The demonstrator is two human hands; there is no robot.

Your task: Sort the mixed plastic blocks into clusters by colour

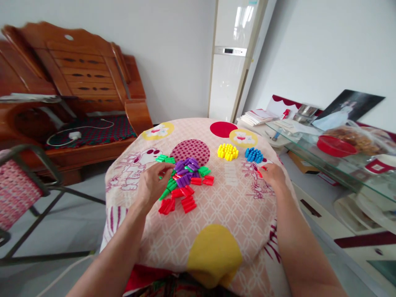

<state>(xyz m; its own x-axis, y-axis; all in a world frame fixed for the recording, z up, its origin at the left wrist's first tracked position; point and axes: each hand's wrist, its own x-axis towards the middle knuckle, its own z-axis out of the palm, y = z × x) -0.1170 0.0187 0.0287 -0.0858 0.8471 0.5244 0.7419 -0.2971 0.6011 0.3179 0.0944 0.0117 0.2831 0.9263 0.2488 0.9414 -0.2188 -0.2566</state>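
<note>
tablecloth (222, 210) near wooden bench (85, 68); red piece (259, 173) pinched in right hand (274, 177), left hand (153, 181) grip unclear

On the table (222, 210) before me, a heap of pieces (187, 167) lies left of the middle, my left hand (151, 179) at its left side. Farther right sit a left bunch (228, 152) and a right bunch (254, 155), my right hand (274, 177) just nearer than the latter, a single piece (260, 170) in its fingers. Beyond the table, a bench (89, 76) stands far left, a chair (18, 187) nearer left, a tall cabinet (227, 82) behind, a shelf (305, 142) right.
</note>
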